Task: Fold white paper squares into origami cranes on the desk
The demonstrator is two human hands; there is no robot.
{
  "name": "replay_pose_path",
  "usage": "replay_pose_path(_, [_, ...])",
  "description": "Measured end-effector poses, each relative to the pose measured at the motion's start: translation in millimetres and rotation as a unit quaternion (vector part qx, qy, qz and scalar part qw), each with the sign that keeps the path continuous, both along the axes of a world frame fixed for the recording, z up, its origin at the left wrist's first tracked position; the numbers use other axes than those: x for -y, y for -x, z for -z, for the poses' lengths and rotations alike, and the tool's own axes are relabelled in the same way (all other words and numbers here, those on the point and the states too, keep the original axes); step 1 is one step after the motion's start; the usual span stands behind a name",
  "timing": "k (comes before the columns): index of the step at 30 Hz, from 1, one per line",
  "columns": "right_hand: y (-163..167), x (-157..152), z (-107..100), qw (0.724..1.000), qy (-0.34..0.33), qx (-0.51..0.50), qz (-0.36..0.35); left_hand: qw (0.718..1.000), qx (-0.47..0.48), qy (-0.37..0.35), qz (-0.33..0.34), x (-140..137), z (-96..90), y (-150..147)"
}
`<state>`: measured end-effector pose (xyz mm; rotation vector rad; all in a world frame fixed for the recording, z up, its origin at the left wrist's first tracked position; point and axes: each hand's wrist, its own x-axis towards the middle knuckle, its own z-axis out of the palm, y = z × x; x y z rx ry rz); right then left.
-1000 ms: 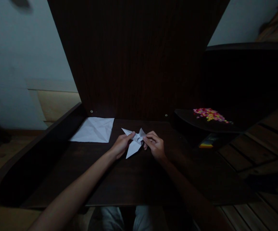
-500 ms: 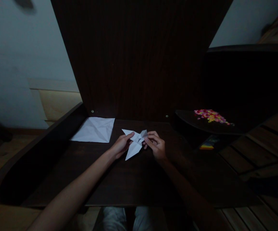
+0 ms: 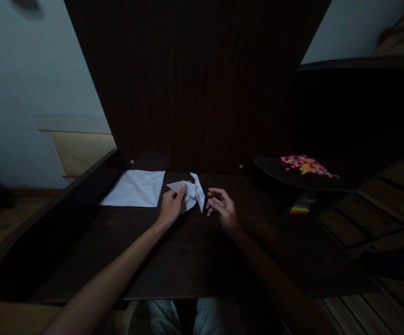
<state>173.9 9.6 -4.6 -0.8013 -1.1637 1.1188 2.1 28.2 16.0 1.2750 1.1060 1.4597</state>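
A white folded paper origami piece (image 3: 191, 197) with several pointed flaps is held over the dark desk. My left hand (image 3: 172, 203) pinches its left side, thumb on top. Just right of the piece is my right hand (image 3: 223, 208), its fingers apart and slightly curled, with a narrow gap between them and the paper. Behind my left hand lies a white creased paper sheet (image 3: 134, 189), flat on the desk.
A pile of small pink, red and yellow pieces (image 3: 306, 165) sits on a raised dark shelf (image 3: 268, 168) to the right. Below it is a rainbow-edged packet (image 3: 300, 209). A dark side panel (image 3: 58, 223) borders the desk (image 3: 188, 265) at left; a tall panel rises behind.
The origami piece has turned in my left hand and shifted slightly left, its flaps now pointing differently. My right hand has let go of it.
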Motion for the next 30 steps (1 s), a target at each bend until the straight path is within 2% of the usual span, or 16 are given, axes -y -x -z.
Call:
replay_pose_path(4, [6.0,5.9,1.6,0.996,0.016,0.036,-0.076,0.988,-0.095,-0.117,-0.039,7.3,-6.3,1.1])
replay_pose_path(6, [11.8,8.2,3.1,0.995,0.014,0.056,-0.084,0.977,-0.125,-0.168,-0.048,10.7,-6.3,-1.2])
replay_pose_path(12, [22.0,7.4,5.9,0.999,-0.026,0.031,0.025,0.946,-0.195,-0.254,-0.054,16.4,-2.1,-9.6])
replay_pose_path(19, [21.9,11.3,-0.9,0.996,-0.03,0.052,0.071,0.93,-0.198,-0.305,-0.054,21.4,-0.6,-12.3])
replay_pose_path(22, [21.4,11.1,-4.7,0.996,-0.012,0.037,0.077,0.928,-0.197,-0.314,-0.035,23.3,1.4,-13.1])
replay_pose_path(25, [19.9,9.5,-6.8,0.998,0.019,-0.002,0.066,0.938,-0.186,-0.292,-0.025,24.6,1.1,-14.4])
replay_pose_path(30, [17.8,5.9,-6.5,0.993,0.075,-0.082,0.041,0.979,-0.117,-0.169,-0.009,24.7,-4.2,-15.5])
